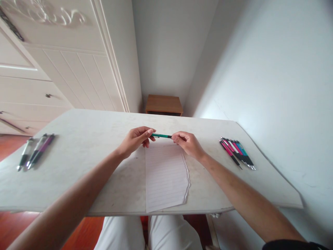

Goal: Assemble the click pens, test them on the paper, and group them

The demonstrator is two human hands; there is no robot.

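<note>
The white table point(85, 128) is stretching across the whole view, its near edge running just above the person's lap. Its right side is curving in close to a pale wall point(273, 86), while its left end is reaching out over a reddish wood floor point(15, 225). Both hands are hovering near the middle, towards the far edge, with a broad stretch of tabletop opening out on either side of them.

The left hand point(135, 139) is closing its fingertips on one end of a green pen point(161, 135) and the right hand point(188, 143) is pinching the other end. The pen is lying level between them, just above the top edge of a sheet of lined paper point(165, 177). The sheet is lying flat between the forearms, its ragged side facing the right arm and its bottom edge reaching the table's near rim.

Well to the left, a small group of pens point(36, 151) with grey and purple barrels is lying near the table's left end. Well to the right, a tighter row of pink, teal and black pens point(237, 152) is lying on the wall side. Both groups are lying apart from the hands and the paper. Behind the table a white panelled wardrobe point(65, 69) is standing on the left, and a brown wooden cabinet point(163, 104) is sitting in the gap beyond the far edge
</note>
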